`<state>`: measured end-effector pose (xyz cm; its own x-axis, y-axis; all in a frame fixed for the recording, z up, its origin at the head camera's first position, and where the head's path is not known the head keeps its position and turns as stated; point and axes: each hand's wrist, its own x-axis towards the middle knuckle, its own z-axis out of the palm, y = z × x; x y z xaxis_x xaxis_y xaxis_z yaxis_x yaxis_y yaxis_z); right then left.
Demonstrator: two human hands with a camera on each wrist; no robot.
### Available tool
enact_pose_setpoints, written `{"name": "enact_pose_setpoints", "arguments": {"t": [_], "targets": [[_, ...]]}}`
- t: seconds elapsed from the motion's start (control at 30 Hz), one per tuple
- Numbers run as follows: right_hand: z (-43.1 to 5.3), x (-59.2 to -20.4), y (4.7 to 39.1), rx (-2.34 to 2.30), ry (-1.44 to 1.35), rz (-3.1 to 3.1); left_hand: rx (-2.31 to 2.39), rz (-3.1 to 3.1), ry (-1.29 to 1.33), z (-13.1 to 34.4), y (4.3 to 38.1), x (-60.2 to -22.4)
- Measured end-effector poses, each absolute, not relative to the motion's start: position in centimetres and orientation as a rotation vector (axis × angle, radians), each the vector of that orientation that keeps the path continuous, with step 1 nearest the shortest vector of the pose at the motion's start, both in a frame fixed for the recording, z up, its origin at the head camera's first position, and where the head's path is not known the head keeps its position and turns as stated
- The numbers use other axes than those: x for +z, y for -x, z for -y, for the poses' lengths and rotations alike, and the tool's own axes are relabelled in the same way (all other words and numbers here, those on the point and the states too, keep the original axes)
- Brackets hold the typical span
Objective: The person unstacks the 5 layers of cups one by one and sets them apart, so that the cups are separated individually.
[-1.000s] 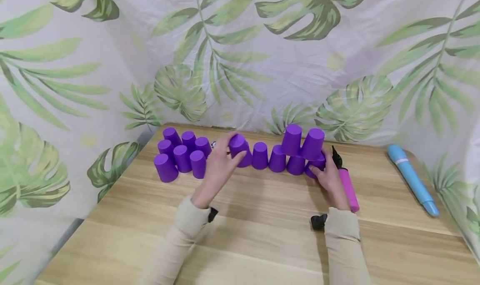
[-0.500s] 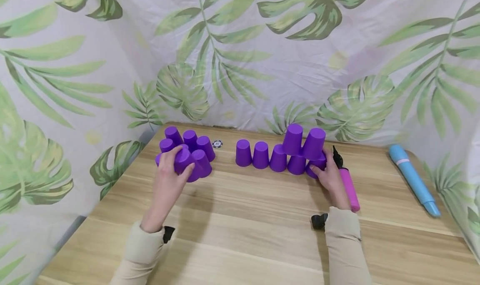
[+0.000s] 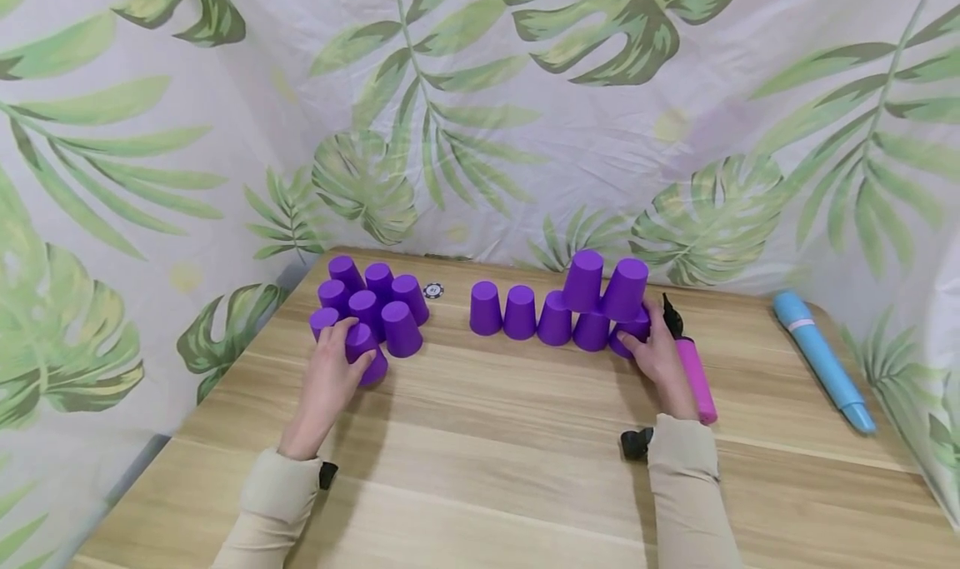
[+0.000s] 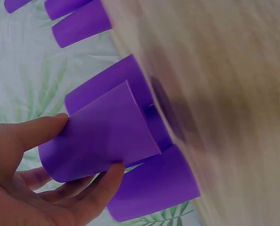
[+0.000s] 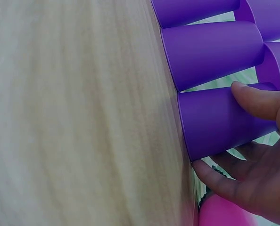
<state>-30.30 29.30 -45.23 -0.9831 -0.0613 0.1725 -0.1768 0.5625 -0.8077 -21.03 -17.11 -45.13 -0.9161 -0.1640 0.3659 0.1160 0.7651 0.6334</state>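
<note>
Upside-down purple cups stand in two groups in the head view. My left hand (image 3: 327, 369) grips a cup (image 3: 367, 356) at the front of the left cluster. In the left wrist view its thumb and fingers lie on opposite sides of this cup (image 4: 97, 134), which overlaps other cups. My right hand (image 3: 660, 352) holds the rightmost bottom cup (image 3: 638, 326) of the row. The right wrist view has the thumb on one side of that cup (image 5: 215, 117) and fingers on the other. Two upper cups (image 3: 583, 282) bridge the right end of this row.
A patterned chip (image 3: 433, 291) lies between the two groups. Beside my right hand is a pink tube (image 3: 696, 377) with a black end. Farther right, a blue tube (image 3: 825, 361) lies on the wooden table (image 3: 495, 469). Leaf-printed cloth (image 3: 465, 94) hangs behind.
My left hand has carried its cup from the row's left end, leftward over the cluster and down to the cluster's front. My right hand has stayed at its cup.
</note>
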Motion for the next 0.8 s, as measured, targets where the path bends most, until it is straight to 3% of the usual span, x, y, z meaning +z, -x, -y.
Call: {"name": "enact_pose_setpoints", "arguments": {"t": [0.6,0.8], "targets": [[-29.4,-45.4,30.4,1.404,-0.208,2.652,-0.929,2.61,-0.035,17.0,21.8,-46.4],[-29.5,-45.4,30.5,1.4,-0.227,2.646,-0.797,2.399,0.04,15.7,21.1,-44.9]]}}
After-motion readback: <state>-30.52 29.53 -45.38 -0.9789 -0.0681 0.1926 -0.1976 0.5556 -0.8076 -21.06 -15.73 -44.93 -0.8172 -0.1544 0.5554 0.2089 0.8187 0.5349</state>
